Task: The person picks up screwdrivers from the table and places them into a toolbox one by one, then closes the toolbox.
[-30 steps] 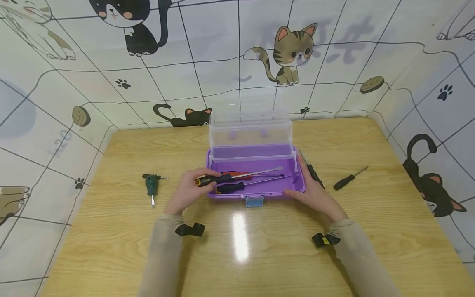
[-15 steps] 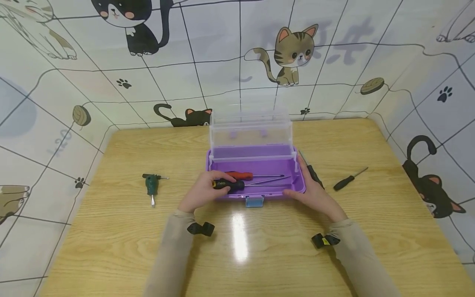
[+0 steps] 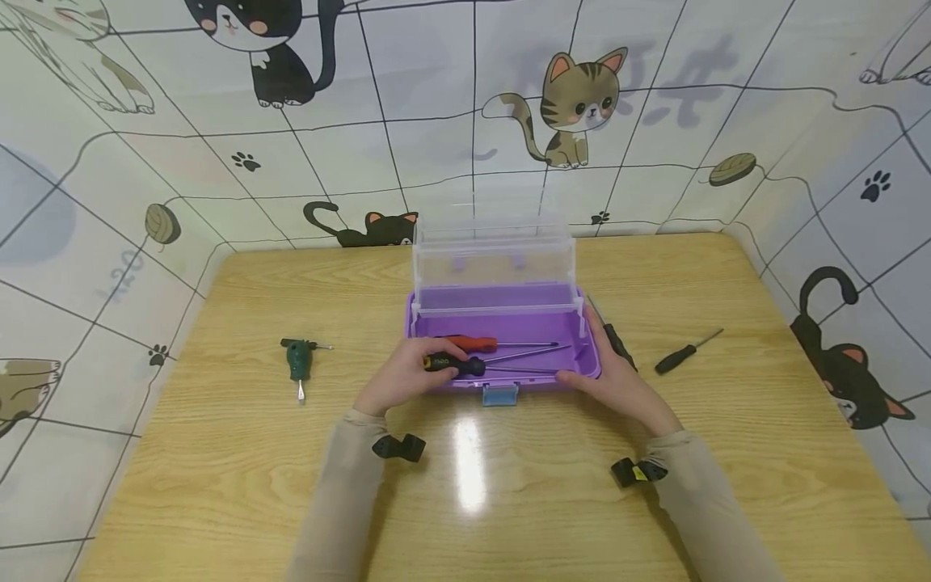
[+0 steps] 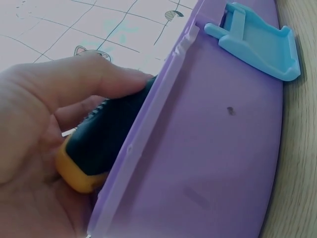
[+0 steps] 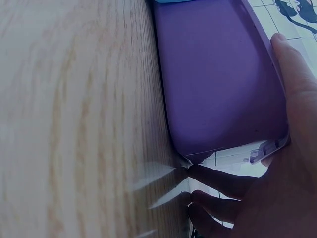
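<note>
A purple toolbox [image 3: 524, 322] stands on the table with its clear lid [image 3: 494, 271] raised. My left hand [image 3: 403, 376] reaches over its front left rim and grips the black-and-yellow handle of a screwdriver [image 4: 109, 134], low inside the box. Its shaft points right. A red screwdriver [image 3: 476, 343] lies just behind, and another dark screwdriver's shaft shows beside it, its handle largely hidden. My right hand [image 3: 618, 380] holds the box's right end, thumb at the front rim and fingers along the side. The blue latch [image 3: 499, 395] hangs down in front.
A green-handled screwdriver [image 3: 299, 361] with a dark crosspiece lies on the left of the table. Right of the box are a black screwdriver [image 3: 617, 343] close beside my right hand and a smaller one [image 3: 676, 358] farther out. A cat-patterned wall covering rises behind.
My left hand has moved right and down into the box with the screwdriver, which earlier was held over the left rim. My right hand stays in place at the box.
</note>
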Available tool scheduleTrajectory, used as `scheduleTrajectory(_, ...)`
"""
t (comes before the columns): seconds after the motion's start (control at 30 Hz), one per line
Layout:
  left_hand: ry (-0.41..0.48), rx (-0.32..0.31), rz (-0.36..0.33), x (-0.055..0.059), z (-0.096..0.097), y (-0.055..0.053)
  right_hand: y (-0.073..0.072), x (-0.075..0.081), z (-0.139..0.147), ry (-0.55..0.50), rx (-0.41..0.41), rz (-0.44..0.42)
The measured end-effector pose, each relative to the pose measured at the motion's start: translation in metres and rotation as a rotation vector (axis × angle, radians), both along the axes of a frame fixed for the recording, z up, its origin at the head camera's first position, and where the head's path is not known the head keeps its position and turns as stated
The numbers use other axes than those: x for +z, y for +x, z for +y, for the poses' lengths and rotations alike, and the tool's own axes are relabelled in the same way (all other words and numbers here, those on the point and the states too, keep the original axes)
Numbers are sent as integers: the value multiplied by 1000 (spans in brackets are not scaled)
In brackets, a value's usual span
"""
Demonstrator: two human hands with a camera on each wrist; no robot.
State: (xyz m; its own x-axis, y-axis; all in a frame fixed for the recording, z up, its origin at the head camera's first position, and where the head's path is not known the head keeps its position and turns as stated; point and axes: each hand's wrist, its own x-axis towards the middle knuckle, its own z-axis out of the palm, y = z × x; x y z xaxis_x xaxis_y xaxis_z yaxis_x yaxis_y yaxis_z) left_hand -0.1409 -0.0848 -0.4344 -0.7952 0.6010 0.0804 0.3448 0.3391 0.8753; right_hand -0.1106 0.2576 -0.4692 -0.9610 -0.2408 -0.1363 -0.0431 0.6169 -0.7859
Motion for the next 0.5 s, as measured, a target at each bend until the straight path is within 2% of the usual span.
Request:
scheduleTrajectory(0.27,-67,-3,9,1,3,2,1,-1,1,14,-5,-8)
scheduleTrajectory(0.5,-52,26,-12,1,2,3,1,1,0,5,0,-2)
